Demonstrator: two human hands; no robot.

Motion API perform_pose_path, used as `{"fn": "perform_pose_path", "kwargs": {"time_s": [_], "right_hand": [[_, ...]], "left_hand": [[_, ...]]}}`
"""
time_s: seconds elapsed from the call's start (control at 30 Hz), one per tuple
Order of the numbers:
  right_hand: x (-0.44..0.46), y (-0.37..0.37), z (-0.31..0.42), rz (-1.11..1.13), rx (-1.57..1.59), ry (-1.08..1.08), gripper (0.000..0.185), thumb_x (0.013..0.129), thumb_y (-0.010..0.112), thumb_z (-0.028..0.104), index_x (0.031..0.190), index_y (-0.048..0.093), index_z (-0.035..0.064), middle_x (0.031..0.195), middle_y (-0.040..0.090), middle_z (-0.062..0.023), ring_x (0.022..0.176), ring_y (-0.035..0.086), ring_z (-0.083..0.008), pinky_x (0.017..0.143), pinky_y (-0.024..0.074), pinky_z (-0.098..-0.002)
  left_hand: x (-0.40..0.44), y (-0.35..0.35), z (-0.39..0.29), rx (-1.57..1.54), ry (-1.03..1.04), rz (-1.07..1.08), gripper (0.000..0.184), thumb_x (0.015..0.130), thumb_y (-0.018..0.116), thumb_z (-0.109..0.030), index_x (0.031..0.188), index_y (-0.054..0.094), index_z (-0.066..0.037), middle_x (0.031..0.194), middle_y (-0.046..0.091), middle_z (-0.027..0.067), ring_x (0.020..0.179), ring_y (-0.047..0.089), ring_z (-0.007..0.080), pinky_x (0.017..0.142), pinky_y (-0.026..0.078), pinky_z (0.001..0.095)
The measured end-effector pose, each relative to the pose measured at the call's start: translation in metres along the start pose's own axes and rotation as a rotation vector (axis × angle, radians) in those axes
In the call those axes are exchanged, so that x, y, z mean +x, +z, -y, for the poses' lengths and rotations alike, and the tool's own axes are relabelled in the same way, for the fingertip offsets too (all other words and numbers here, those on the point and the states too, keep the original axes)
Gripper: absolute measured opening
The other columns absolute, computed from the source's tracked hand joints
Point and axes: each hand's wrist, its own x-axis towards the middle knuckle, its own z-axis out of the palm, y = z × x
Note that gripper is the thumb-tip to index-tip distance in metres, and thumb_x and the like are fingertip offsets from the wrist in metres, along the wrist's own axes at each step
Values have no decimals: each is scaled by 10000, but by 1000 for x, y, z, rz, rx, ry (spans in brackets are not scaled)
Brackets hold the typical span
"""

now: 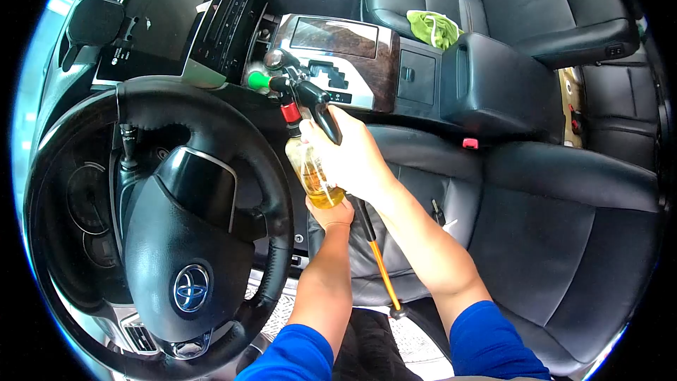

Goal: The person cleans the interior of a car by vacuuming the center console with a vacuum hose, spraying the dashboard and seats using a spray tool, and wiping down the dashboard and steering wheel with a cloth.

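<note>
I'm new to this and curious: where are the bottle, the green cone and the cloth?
Bottle (312,180): head view, its clear body.
Green cone (258,80): head view, its middle.
Cloth (431,29): head view, its crumpled middle.

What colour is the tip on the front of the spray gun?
Bright green: the tip shows best in the head view.

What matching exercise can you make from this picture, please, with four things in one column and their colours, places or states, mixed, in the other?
Things:
1. Spray gun
2. Cloth
3. Steering wheel
4. Seat-belt buckle

Descriptions:
A. Bears a Toyota emblem
B. Crumpled, green and white
C. Red, beside a front seat
D. Held in the grip of the right hand

Right pairs: 1-D; 2-B; 3-A; 4-C
</note>
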Motion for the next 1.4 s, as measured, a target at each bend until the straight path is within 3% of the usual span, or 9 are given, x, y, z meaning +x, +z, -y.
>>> {"fn": "perform_pose_path", "kwargs": {"time_s": [0.1, 0.23, 0.37, 0.47, 0.6, 0.67, 0.73, 0.8, 1.4], "right_hand": [[1, 4, 5, -11, -54, -92, 243, 909, 611, 243, 940, 572, 5, 655, 582, -83, 549, 567, -120, 529, 455, -297], [7, 19, -3, 2, -172, -69, 295, 900, 611, 263, 931, 525, -18, 758, 584, -225, 698, 603, -360, 646, 456, -418], [-7, 13, 13, 34, -239, -80, 303, 897, 613, 269, 936, 525, -18, 772, 584, -231, 713, 599, -378, 650, 451, -416], [-22, -14, 31, 63, -275, -38, 295, 907, 610, 259, 1033, 557, -2, 751, 602, -172, 699, 633, -239, 622, 463, -360], [-42, -50, 72, 67, 163, 15, 348, 965, 535, 306, 1147, 498, 13, 840, 633, -81, 356, 436, -71, 315, 305, -201], [-31, -53, 77, -31, 184, 33, 346, 978, 504, 324, 1103, 499, 1, 960, 662, -102, 353, 433, -74, 304, 275, -200], [2, -52, 77, -72, 220, -12, 362, 962, 530, 353, 1042, 586, 4, 602, 556, -22, 346, 428, -61, 327, 315, -213], [45, -44, 61, -96, 227, -63, 315, 958, 540, 325, 977, 573, 11, 570, 526, -16, 348, 427, -65, 328, 316, -218], [130, -11, 75, 19, -353, -79, 261, 927, 580, 262, 894, 522, 9, 641, 545, -69, 456, 535, -133, 415, 434, -275]], "left_hand": [[-6, 8, 7, 173, 103, -61, 497, 819, 518, -298, 1265, 514, -79, 1312, 498, 128, 1239, 405, 304, 1064, 241, 493], [0, 38, 21, -59, -27, -65, 493, 859, 509, -289, 1280, 494, -31, 1279, 500, 152, 1219, 406, 322, 1062, 269, 456], [-2, 52, 27, 133, 66, -182, 599, 830, 554, -402, 1267, 485, 1, 1247, 501, 171, 1223, 397, 317, 1049, 282, 448], [0, 50, 28, 85, 31, -73, 689, 797, 568, -489, 1284, 450, -17, 1292, 452, 145, 1219, 401, 311, 1041, 288, 448], [6, 46, 24, 59, 78, -176, 680, 774, 602, -477, 1290, 447, -63, 1332, 418, 92, 1196, 416, 296, 997, 333, 455], [1, 14, 7, -16, 134, -253, 592, 814, 548, -374, 1295, 445, -44, 1331, 430, 128, 1152, 451, 327, 960, 357, 472], [0, 5, 4, -15, 152, -345, 589, 814, 507, -305, 1325, 421, -25, 1333, 437, 166, 1151, 454, 351, 965, 353, 487], [0, -3, 0, -52, 150, -331, 610, 806, 498, -293, 1339, 404, -12, 1331, 435, 184, 1166, 441, 360, 984, 334, 488], [2, -7, 0, -162, 140, -299, 624, 823, 451, -278, 1386, 362, -26, 1355, 421, 184, 1215, 418, 351, 1017, 308, 485]]}}
